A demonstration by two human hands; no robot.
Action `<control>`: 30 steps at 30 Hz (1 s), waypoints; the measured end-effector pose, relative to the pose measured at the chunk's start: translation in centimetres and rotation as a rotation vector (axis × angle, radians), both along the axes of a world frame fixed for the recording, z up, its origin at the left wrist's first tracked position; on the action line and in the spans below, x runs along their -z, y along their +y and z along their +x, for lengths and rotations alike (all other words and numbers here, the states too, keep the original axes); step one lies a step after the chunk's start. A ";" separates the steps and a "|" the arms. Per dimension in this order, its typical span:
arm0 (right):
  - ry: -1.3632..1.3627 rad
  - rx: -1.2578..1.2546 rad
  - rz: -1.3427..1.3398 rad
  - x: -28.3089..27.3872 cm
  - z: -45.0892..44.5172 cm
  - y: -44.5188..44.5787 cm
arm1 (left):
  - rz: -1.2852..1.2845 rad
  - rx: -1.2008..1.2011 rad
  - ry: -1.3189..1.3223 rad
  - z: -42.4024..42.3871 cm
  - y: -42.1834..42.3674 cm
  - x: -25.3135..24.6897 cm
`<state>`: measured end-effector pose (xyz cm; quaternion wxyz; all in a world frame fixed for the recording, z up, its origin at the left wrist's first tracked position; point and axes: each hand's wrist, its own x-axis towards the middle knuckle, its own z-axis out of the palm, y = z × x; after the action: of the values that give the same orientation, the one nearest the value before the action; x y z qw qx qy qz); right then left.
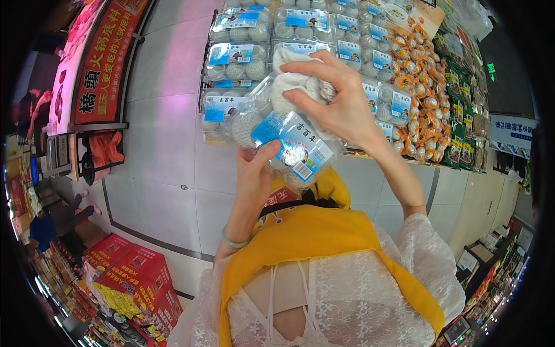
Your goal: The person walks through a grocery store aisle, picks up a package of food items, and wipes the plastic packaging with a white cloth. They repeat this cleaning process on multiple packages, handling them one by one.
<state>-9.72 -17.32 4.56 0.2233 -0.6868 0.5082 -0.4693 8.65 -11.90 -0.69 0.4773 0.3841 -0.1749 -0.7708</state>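
Note:
My left hand [256, 169] grips a clear plastic pack of eggs [248, 126] from below, its thumb over the blue label. The eggs sit in white foam netting, and the pack is tilted. In my right hand [342, 95] is a crumpled white cloth [297, 89], pressed against the far end of the pack. Just beyond, stacked packs with blue labels [236, 63] stand in rows on the display. Part of the held pack is hidden by the cloth and my right hand.
Right of the stacks lie small orange-and-white wrapped eggs [418, 95] and green packets [455, 104]. A counter with a red banner [102, 65] stands left. Red cartons [143, 282] are at lower left. People [65, 221] are at the far left.

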 end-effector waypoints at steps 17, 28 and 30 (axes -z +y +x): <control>0.008 -0.178 0.203 0.4 -0.2 -0.4 | 0.008 0.016 -0.042 0.1 0.9 -2.1; 0.147 -0.128 0.124 -1.6 1.3 -0.2 | 0.027 0.027 0.002 0.3 0.6 -2.4; 0.116 -0.049 0.130 -0.6 1.6 -0.5 | 0.021 0.034 0.003 0.1 0.4 -2.5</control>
<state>-8.16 -17.82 5.13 0.2494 -0.7090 0.5326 -0.3891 8.80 -11.54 1.85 0.4603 0.3846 -0.1728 -0.7813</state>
